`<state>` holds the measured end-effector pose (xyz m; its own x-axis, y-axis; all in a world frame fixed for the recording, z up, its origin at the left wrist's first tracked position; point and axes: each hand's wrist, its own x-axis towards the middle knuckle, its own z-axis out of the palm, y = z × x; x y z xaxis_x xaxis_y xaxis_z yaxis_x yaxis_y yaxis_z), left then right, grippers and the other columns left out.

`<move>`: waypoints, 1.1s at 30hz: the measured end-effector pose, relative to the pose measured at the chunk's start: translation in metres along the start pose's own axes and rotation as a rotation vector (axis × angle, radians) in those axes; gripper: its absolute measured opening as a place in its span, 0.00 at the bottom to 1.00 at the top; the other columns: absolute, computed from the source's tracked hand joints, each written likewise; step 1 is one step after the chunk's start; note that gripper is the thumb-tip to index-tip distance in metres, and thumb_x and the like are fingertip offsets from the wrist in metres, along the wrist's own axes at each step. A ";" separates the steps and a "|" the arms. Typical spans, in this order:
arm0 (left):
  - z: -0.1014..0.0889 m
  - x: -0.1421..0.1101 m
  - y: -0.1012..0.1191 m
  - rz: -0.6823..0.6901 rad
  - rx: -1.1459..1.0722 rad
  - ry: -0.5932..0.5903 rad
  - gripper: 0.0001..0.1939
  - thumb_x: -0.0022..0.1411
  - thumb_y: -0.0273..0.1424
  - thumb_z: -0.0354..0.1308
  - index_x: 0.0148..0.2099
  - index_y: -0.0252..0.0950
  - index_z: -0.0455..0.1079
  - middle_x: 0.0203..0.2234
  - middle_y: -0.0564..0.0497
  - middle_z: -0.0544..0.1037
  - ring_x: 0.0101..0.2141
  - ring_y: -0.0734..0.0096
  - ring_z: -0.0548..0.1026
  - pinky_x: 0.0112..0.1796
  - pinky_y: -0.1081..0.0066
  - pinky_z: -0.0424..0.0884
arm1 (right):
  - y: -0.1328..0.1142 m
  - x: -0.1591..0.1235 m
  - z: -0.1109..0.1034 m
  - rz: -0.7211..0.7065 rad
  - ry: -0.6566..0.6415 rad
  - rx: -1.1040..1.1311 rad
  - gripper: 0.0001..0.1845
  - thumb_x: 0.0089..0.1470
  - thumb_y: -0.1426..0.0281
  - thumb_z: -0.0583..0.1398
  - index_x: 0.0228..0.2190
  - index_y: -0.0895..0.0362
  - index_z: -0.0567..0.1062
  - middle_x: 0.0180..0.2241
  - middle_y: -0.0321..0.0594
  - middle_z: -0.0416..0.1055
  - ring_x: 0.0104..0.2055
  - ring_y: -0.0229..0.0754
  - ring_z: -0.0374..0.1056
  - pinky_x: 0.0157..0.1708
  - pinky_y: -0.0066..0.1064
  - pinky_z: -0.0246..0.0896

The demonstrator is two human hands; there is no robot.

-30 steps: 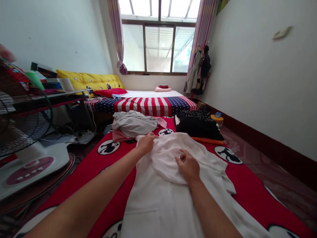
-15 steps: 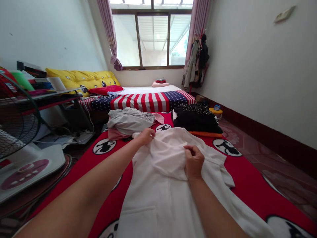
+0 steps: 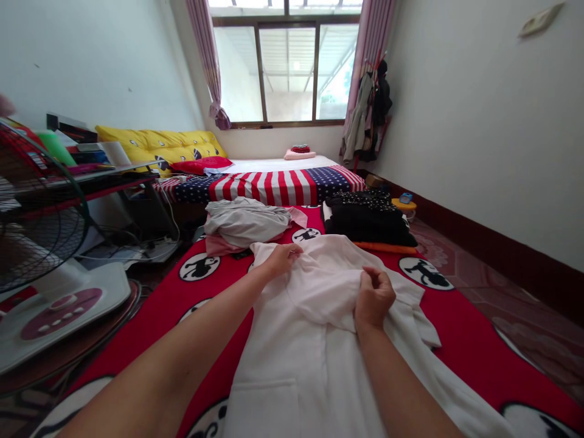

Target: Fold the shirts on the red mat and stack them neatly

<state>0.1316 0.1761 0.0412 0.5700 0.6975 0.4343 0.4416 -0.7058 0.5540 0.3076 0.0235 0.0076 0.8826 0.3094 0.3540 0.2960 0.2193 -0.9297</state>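
Note:
A white short-sleeved garment [image 3: 283, 340] lies spread on the red patterned bedding [image 3: 438, 340], with a pocket visible at its lower left. Near its top, my left hand [image 3: 283, 260] pinches the cloth between thumb and fingers. My right hand [image 3: 375, 297] is closed on another part of the same cloth, to the right and a bit nearer to me. Between both hands the fabric is drawn into loose folds. Beyond the garment, a heap of grey and pink clothes [image 3: 249, 220] lies at the left, and a stack of folded dark clothes [image 3: 367, 222] at the right.
At the left stand a fan [image 3: 59, 304] and a cluttered desk [image 3: 114, 179]. Farther back is a bed with a stars-and-stripes cover [image 3: 274, 185] and a yellow cushion [image 3: 155, 143]. Clothes hang on a rack [image 3: 367, 115] by the window. A yellow stool [image 3: 404, 207] stands by the right wall.
My right hand has moved slightly right with the cloth, widening the gap between my hands and pulling the folds sideways. My left hand has shifted a little rightward along the top. The view has turned slightly left.

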 end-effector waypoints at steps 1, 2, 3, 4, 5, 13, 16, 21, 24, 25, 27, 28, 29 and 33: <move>-0.001 -0.004 0.002 0.019 -0.010 0.011 0.14 0.53 0.18 0.52 0.38 0.34 0.75 0.34 0.50 0.81 0.35 0.70 0.77 0.39 0.73 0.72 | 0.000 0.001 -0.001 -0.025 0.015 -0.041 0.10 0.47 0.69 0.57 0.32 0.58 0.75 0.31 0.39 0.73 0.33 0.42 0.68 0.39 0.32 0.63; -0.003 -0.009 0.003 0.032 -0.014 0.044 0.16 0.54 0.18 0.50 0.40 0.34 0.74 0.36 0.49 0.80 0.37 0.70 0.77 0.41 0.72 0.71 | -0.001 0.002 -0.002 -0.078 0.024 -0.085 0.10 0.48 0.69 0.57 0.32 0.58 0.75 0.31 0.39 0.73 0.33 0.42 0.68 0.39 0.33 0.63; -0.007 -0.014 0.004 0.037 -0.009 0.098 0.17 0.54 0.17 0.48 0.42 0.34 0.74 0.37 0.48 0.80 0.38 0.70 0.77 0.43 0.71 0.71 | -0.004 0.002 -0.002 -0.158 0.021 -0.126 0.10 0.49 0.69 0.56 0.33 0.58 0.75 0.32 0.40 0.73 0.34 0.42 0.68 0.40 0.34 0.63; -0.011 -0.019 0.004 0.035 0.004 0.164 0.18 0.55 0.17 0.47 0.42 0.34 0.74 0.36 0.48 0.79 0.37 0.70 0.76 0.43 0.70 0.71 | -0.008 0.001 -0.002 -0.259 0.002 -0.158 0.09 0.51 0.69 0.56 0.33 0.58 0.75 0.33 0.40 0.73 0.35 0.43 0.68 0.41 0.35 0.62; -0.016 -0.024 0.003 0.025 0.025 0.229 0.18 0.55 0.18 0.46 0.41 0.34 0.73 0.34 0.48 0.79 0.36 0.69 0.76 0.43 0.70 0.71 | -0.013 -0.001 -0.002 -0.367 -0.033 -0.176 0.09 0.52 0.70 0.55 0.33 0.57 0.74 0.33 0.41 0.73 0.37 0.43 0.68 0.43 0.36 0.62; -0.029 -0.040 -0.029 -0.086 0.233 -0.035 0.22 0.66 0.35 0.42 0.53 0.32 0.70 0.51 0.42 0.75 0.53 0.60 0.71 0.56 0.61 0.63 | -0.044 -0.052 0.014 -0.629 -1.026 -0.429 0.16 0.59 0.67 0.53 0.47 0.53 0.73 0.49 0.41 0.73 0.57 0.44 0.63 0.61 0.43 0.45; -0.020 -0.039 -0.044 -0.126 0.236 -0.097 0.24 0.66 0.35 0.42 0.56 0.30 0.68 0.55 0.42 0.71 0.57 0.59 0.66 0.59 0.60 0.58 | -0.033 -0.056 0.015 -0.490 -1.159 -0.744 0.24 0.62 0.63 0.49 0.57 0.55 0.65 0.62 0.43 0.58 0.66 0.47 0.48 0.63 0.51 0.37; -0.016 -0.042 -0.063 -0.155 0.215 -0.150 0.26 0.65 0.35 0.44 0.61 0.29 0.63 0.61 0.40 0.63 0.63 0.58 0.57 0.62 0.58 0.51 | -0.023 -0.050 0.013 -0.378 -1.017 -1.082 0.29 0.62 0.65 0.46 0.62 0.63 0.57 0.66 0.47 0.45 0.68 0.48 0.40 0.63 0.51 0.34; -0.025 -0.045 -0.068 -0.135 0.184 -0.198 0.30 0.60 0.36 0.53 0.63 0.32 0.60 0.63 0.41 0.59 0.63 0.59 0.55 0.62 0.60 0.52 | -0.025 -0.051 0.014 -0.357 -0.965 -1.155 0.32 0.61 0.63 0.46 0.62 0.66 0.55 0.66 0.49 0.43 0.69 0.49 0.38 0.63 0.52 0.35; -0.029 -0.046 -0.069 -0.127 0.168 -0.221 0.32 0.57 0.35 0.56 0.63 0.32 0.60 0.63 0.41 0.59 0.63 0.59 0.55 0.61 0.61 0.53 | -0.025 -0.052 0.015 -0.353 -0.955 -1.171 0.33 0.61 0.63 0.46 0.62 0.67 0.54 0.66 0.50 0.42 0.69 0.49 0.37 0.63 0.52 0.35; -0.037 -0.046 -0.070 -0.117 0.136 -0.261 0.34 0.53 0.31 0.59 0.63 0.33 0.60 0.62 0.41 0.61 0.62 0.60 0.57 0.60 0.64 0.55 | -0.026 -0.053 0.016 -0.354 -0.945 -1.194 0.33 0.61 0.63 0.46 0.63 0.68 0.54 0.66 0.50 0.42 0.69 0.49 0.37 0.62 0.52 0.36; -0.038 -0.045 -0.069 -0.119 0.125 -0.272 0.34 0.52 0.28 0.59 0.62 0.34 0.61 0.62 0.42 0.62 0.62 0.61 0.59 0.60 0.64 0.55 | -0.025 -0.054 0.017 -0.355 -0.943 -1.204 0.33 0.61 0.63 0.46 0.63 0.68 0.54 0.66 0.51 0.42 0.69 0.49 0.37 0.62 0.52 0.36; -0.039 -0.043 -0.068 -0.125 0.122 -0.272 0.32 0.52 0.26 0.58 0.62 0.35 0.63 0.61 0.43 0.63 0.61 0.62 0.60 0.60 0.65 0.56 | -0.024 -0.055 0.017 -0.358 -0.942 -1.212 0.33 0.61 0.63 0.46 0.63 0.67 0.54 0.66 0.51 0.42 0.69 0.49 0.37 0.62 0.52 0.36; -0.028 -0.036 -0.060 -0.189 0.167 -0.178 0.26 0.57 0.23 0.54 0.58 0.34 0.66 0.60 0.41 0.64 0.61 0.61 0.60 0.61 0.62 0.53 | -0.019 -0.057 0.017 -0.383 -0.937 -1.228 0.33 0.61 0.62 0.46 0.63 0.67 0.53 0.67 0.51 0.41 0.69 0.49 0.36 0.63 0.52 0.34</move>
<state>0.0654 0.1971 0.0119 0.5730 0.7959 0.1957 0.6503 -0.5868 0.4824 0.2454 0.0170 0.0071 0.2996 0.9507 0.0797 0.9493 -0.2887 -0.1245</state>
